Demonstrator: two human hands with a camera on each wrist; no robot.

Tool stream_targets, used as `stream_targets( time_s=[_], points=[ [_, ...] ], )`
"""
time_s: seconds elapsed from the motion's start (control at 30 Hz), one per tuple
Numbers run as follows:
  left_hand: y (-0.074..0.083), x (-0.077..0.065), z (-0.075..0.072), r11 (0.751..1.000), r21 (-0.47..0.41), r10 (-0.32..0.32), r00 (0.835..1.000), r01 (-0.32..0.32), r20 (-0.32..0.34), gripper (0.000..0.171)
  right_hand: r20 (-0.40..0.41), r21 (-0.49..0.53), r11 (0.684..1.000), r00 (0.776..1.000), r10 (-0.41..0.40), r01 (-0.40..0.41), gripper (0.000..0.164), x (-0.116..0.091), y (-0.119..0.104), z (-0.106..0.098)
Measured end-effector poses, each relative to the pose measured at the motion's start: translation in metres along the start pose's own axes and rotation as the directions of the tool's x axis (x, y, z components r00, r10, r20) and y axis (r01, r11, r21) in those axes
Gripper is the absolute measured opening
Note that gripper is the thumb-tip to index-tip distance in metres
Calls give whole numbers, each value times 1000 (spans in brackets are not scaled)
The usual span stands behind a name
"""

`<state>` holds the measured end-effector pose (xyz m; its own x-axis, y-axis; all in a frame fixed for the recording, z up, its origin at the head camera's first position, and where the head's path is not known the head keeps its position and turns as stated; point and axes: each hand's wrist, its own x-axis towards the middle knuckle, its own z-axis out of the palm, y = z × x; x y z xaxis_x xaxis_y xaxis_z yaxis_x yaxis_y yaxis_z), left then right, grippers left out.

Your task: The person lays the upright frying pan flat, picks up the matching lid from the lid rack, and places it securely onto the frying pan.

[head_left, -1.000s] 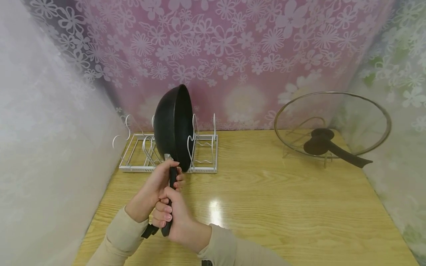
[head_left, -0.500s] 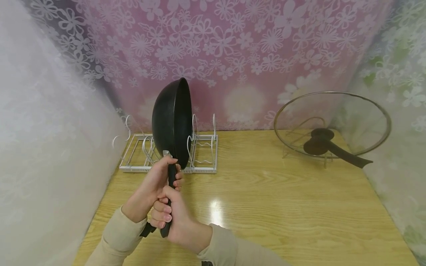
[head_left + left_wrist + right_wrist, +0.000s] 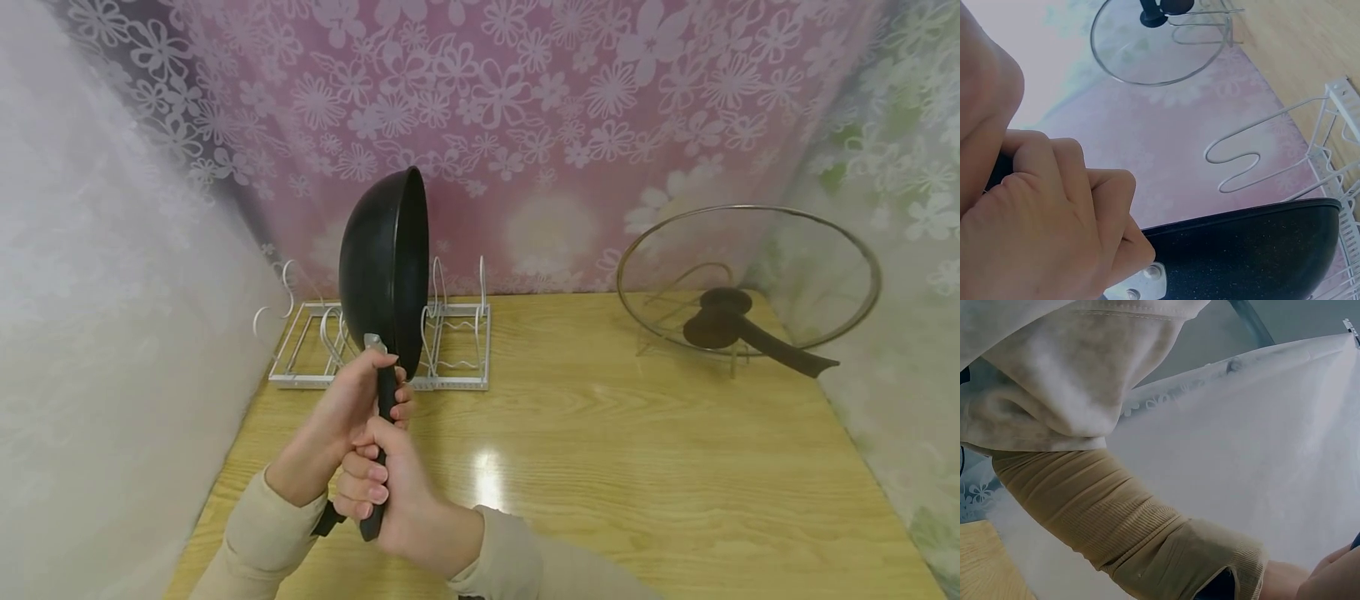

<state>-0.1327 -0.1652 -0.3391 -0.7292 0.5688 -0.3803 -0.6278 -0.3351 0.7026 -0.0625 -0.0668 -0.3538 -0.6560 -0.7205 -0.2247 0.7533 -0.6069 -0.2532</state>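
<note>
A deep black wok (image 3: 367, 258) stands on edge at the white wire rack (image 3: 461, 384), its open side facing right in the head view. Both hands hold its black handle (image 3: 386, 392). My left hand (image 3: 352, 408) grips the handle close to the metal bracket, thumb along the top. Lower down, my right hand (image 3: 393, 492) wraps its fingers round the handle near its end. The left wrist view shows folded fingers beside the riveted bracket (image 3: 1150, 282) and the wok's speckled outside. Whether the wok's lower edge touches the rack cannot be told.
A clear glass lid (image 3: 802, 267) with a metal rim leans on a wire stand (image 3: 733, 365) at the back right. Dark handle parts (image 3: 720, 325) show at its middle. Flowered curtains (image 3: 525, 150) close off the back and sides of the wooden table (image 3: 645, 467).
The wok has risen a little and shifted slightly left. Both hands have moved along with it, keeping their hold. The rack and the lid stand where they were.
</note>
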Motion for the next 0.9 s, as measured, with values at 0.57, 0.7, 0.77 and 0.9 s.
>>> stream_targets(
  time_s=[0.57, 0.7, 0.77, 0.9],
  points=[
    [7, -9, 10, 999, -36, 37, 995, -34, 92, 24, 26, 19, 1000, 1000, 11, -11, 28, -12, -7, 20],
    [9, -10, 13, 998, -57, 37, 993, -31, 112, 24, 28, 13, 1000, 1000, 2, -2, 28, -15, -9, 24],
    [10, -11, 15, 998, -63, 37, 994, -30, 107, 23, 27, 11, 1000, 1000, -1, 1, 27, -16, -10, 26],
    [12, -12, 19, 998, -60, 42, 995, -36, 90, 23, 29, 16, 1000, 1000, 4, -4, 28, -18, -13, 29]
  ],
)
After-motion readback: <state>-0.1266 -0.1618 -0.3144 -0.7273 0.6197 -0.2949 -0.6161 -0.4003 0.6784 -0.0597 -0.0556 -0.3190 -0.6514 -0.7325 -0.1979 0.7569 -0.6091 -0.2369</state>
